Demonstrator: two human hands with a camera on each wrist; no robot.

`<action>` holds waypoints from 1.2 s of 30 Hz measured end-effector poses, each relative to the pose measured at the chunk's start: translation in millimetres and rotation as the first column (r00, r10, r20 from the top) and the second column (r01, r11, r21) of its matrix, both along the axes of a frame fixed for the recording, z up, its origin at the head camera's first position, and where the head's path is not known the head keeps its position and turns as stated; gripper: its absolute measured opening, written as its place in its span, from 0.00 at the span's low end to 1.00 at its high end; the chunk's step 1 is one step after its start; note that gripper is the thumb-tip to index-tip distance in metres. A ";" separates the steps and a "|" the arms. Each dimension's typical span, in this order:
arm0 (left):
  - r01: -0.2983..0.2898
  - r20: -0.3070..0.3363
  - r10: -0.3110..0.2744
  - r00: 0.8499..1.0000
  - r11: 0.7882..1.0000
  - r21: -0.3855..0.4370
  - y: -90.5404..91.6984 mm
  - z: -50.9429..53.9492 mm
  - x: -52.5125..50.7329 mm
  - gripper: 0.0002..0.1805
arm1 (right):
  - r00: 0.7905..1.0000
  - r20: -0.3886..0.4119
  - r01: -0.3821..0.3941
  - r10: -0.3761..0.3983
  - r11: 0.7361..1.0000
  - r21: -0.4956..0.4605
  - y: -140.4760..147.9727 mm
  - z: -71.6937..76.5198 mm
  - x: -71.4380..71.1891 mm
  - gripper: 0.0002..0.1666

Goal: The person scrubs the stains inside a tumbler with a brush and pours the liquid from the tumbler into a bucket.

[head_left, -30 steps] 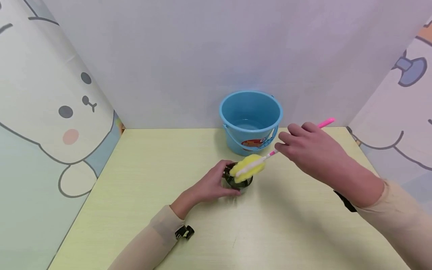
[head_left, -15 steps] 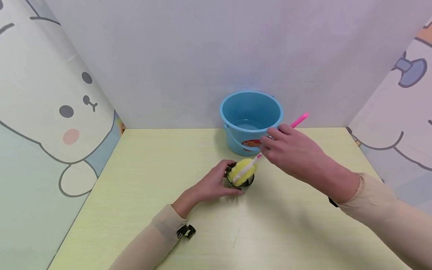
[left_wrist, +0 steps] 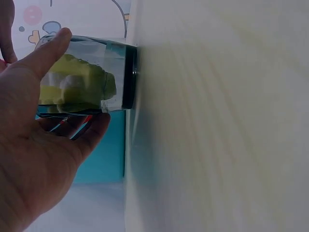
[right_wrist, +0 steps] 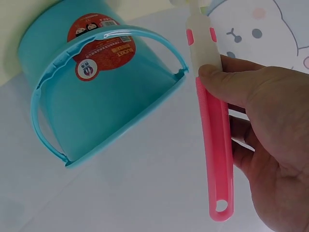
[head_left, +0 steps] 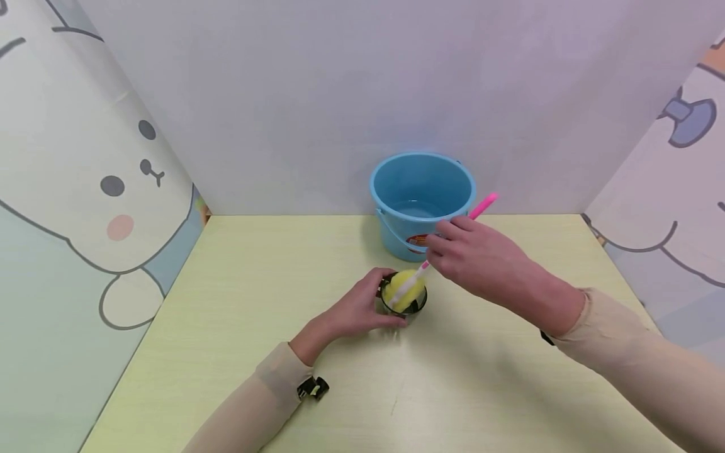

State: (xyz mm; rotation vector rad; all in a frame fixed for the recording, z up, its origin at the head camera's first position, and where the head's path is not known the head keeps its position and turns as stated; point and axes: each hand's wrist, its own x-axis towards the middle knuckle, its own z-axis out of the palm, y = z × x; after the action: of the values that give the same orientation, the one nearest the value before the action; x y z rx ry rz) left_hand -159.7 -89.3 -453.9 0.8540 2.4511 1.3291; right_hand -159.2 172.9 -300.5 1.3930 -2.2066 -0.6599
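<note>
A clear glass cup (left_wrist: 116,53) with a dark base stands upright on the table. My left hand (head_left: 359,308) grips its side, thumb on the near side and fingers around the far side. My right hand (head_left: 481,258) pinches the pink and white handle (right_wrist: 215,140) of a sponge cup brush, thumb pressed on the upper part of the grip. The brush's yellow sponge head (head_left: 404,289) is inside the cup; through the glass in the left wrist view it reaches partway down, short of the base.
A blue bucket (head_left: 391,226) with a red label stands behind the cup, against the back wall, its handle hanging down in front. The pale yellow table (head_left: 255,270) extends on both sides. Cartoon-printed walls (head_left: 56,157) close in the left and right.
My right hand has moved left and tilted the brush steeper, and the yellow sponge has gone from the cup's mouth down into it. My left hand and the cup have stayed in place.
</note>
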 end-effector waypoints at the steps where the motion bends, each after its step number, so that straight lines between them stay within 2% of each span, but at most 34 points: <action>1: 0.002 -0.001 -0.002 1.000 1.000 0.005 0.1 -0.1 0.0 0.52 | 1.000 -0.011 -0.010 0.010 1.000 -0.001 -0.6 -0.9 -0.3 0.35; 7: 0.009 -0.011 -0.009 1.000 1.000 0.010 0.5 -0.5 -0.6 0.51 | 0.995 -0.074 -0.072 0.072 0.997 0.001 -8.5 -7.4 -0.9 0.35; 12: 0.008 -0.011 -0.008 1.000 1.000 0.007 0.9 -0.6 -0.9 0.51 | 0.993 -0.089 -0.074 0.077 0.997 0.033 -15.8 -10.2 -1.2 0.34; 19: -0.003 0.006 0.003 1.000 1.000 0.004 0.9 1.0 -0.1 0.50 | 0.993 -0.094 -0.068 0.074 0.996 0.065 -19.3 -7.2 -1.2 0.34; 36: -0.007 0.004 0.007 1.000 1.000 0.002 -0.2 0.3 0.3 0.48 | 0.983 -0.162 -0.067 0.088 0.989 0.133 -26.6 3.3 6.2 0.29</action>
State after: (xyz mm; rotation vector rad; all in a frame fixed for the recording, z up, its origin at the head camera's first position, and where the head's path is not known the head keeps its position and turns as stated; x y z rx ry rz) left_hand -159.4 -89.5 -453.5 0.8428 2.4524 1.3349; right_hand -153.0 146.3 -297.2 1.4222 -1.9996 -0.8695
